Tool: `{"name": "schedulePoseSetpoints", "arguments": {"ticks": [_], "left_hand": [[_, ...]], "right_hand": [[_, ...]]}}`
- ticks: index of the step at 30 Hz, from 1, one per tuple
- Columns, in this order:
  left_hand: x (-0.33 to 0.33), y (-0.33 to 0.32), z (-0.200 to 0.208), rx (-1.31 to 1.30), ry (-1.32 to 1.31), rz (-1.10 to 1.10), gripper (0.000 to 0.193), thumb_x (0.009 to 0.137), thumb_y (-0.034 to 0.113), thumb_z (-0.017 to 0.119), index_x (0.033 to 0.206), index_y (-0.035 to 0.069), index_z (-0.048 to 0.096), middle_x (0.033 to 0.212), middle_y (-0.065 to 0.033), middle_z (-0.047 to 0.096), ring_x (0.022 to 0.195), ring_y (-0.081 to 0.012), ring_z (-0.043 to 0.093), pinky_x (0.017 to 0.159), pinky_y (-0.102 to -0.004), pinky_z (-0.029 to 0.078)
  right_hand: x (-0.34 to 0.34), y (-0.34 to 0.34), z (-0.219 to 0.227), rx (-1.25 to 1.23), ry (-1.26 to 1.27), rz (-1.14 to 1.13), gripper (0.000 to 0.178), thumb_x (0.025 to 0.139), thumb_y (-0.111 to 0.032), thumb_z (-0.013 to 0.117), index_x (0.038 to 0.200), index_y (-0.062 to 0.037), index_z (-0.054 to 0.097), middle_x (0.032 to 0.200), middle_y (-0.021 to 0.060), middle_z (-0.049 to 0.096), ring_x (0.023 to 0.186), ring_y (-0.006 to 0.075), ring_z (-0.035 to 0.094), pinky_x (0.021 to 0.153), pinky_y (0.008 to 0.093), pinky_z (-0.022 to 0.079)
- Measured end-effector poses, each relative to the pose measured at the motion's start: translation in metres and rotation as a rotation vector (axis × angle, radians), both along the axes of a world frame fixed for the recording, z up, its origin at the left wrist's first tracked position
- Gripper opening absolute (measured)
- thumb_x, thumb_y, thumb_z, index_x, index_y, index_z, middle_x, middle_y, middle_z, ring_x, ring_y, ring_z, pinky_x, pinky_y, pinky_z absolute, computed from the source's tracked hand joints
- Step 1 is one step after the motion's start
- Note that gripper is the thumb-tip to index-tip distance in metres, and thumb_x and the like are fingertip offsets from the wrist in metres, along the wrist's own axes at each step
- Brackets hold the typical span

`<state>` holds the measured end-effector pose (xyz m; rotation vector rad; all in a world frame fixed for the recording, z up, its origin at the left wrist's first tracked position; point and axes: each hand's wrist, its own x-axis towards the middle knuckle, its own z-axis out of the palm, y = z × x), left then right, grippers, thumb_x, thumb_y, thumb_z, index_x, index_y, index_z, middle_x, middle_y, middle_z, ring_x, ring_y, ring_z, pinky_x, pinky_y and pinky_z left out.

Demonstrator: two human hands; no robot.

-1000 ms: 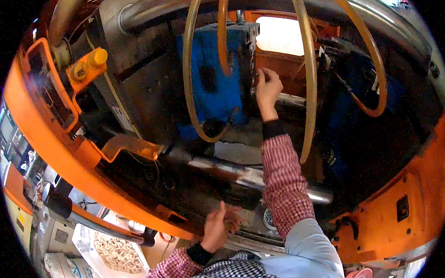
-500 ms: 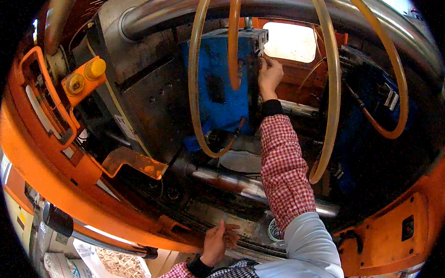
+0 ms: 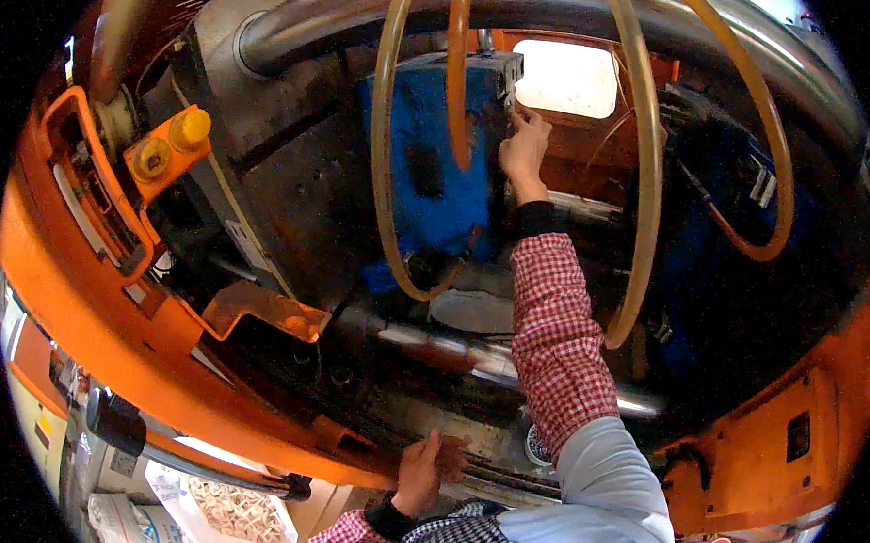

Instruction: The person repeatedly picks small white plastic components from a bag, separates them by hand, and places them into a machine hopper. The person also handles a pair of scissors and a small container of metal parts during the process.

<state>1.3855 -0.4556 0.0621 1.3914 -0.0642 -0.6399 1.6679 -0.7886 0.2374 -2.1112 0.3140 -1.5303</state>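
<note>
My right hand [image 3: 526, 151] reaches deep into an orange machine, at the right-hand face of a blue metal mould block [image 3: 430, 165]. Its index finger stretches up to the block's upper edge, and the thumb sits lower, apart from it. Nothing shows between them, though the dark face hides part of the fingertips. Low in the middle, my left hand [image 3: 424, 473] hangs over the machine's front ledge, thumb up and fingers apart. It holds nothing that I can see, and its fingertips are a little blurred.
Translucent hoses [image 3: 647, 184] loop down around my right arm. A thick steel bar [image 3: 339, 34] crosses above and another bar [image 3: 432, 347] below. A second dark blue block [image 3: 725, 177] stands right. An orange bracket [image 3: 263, 314] juts out left. A white container [image 3: 235, 515] holds small beige pieces.
My right hand has shifted slightly down along the block's face, and its index finger now points out from the earlier closer grip. My left hand stays nearly still.
</note>
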Motion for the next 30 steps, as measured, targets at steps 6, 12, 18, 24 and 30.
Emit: {"name": "schedulePoseSetpoints", "arguments": {"ticks": [6, 12, 18, 24, 30], "left_hand": [[-0.003, -0.004, 0.012, 0.021, 0.005, -0.082, 0.05, 0.098, 0.039, 0.035, 0.097, -0.003, 0.062, 0.07, -0.0078, 0.061, 0.054, -0.0142, 0.055, 0.05, -0.0257, 0.043], [-0.007, -0.004, 0.005, -0.006, 0.057, -0.047, 0.048, 0.098, 0.037, 0.035, 0.095, -0.002, 0.062, 0.068, -0.0082, 0.062, 0.053, -0.013, 0.055, 0.047, -0.0242, 0.041], [-0.012, 0.002, -0.004, 0.025, -0.189, -0.061, 0.047, 0.099, 0.036, 0.034, 0.095, -0.003, 0.061, 0.068, -0.0084, 0.061, 0.052, -0.0128, 0.054, 0.046, -0.0242, 0.04], [-0.012, 0.005, -0.01, -0.057, 0.062, -0.027, 0.046, 0.099, 0.035, 0.036, 0.094, -0.003, 0.061, 0.067, -0.0087, 0.061, 0.052, -0.0127, 0.053, 0.046, -0.0246, 0.04], [-0.015, 0.007, -0.013, -0.017, 0.054, -0.028, 0.048, 0.099, 0.036, 0.036, 0.093, -0.004, 0.062, 0.066, -0.0083, 0.06, 0.054, -0.0121, 0.054, 0.047, -0.0246, 0.04]], "right_hand": [[0.0, -0.033, -0.036, 0.171, -0.034, 0.138, 0.05, 0.068, 0.007, 0.048, 0.112, -0.0102, 0.064, 0.127, 0.0148, 0.046, 0.114, 0.0356, 0.041, 0.099, 0.0428, 0.035], [0.003, -0.023, -0.04, 0.08, 0.164, 0.026, 0.051, 0.068, 0.008, 0.047, 0.113, -0.0088, 0.063, 0.13, 0.0146, 0.045, 0.118, 0.0356, 0.039, 0.1, 0.0429, 0.036], [-0.006, -0.028, -0.055, 0.209, 0.174, 0.073, 0.052, 0.067, 0.01, 0.046, 0.113, -0.0082, 0.063, 0.13, 0.0147, 0.046, 0.123, 0.0361, 0.036, 0.102, 0.0436, 0.035], [0.001, -0.037, -0.09, 0.157, 0.216, 0.091, 0.05, 0.067, 0.01, 0.044, 0.109, -0.0066, 0.065, 0.128, 0.0187, 0.047, 0.116, 0.0395, 0.043, 0.1, 0.0457, 0.037], [-0.007, -0.028, -0.083, -0.093, 0.321, 0.096, 0.048, 0.067, 0.008, 0.046, 0.109, -0.0062, 0.065, 0.123, 0.019, 0.052, 0.111, 0.039, 0.048, 0.099, 0.0421, 0.038]]}}
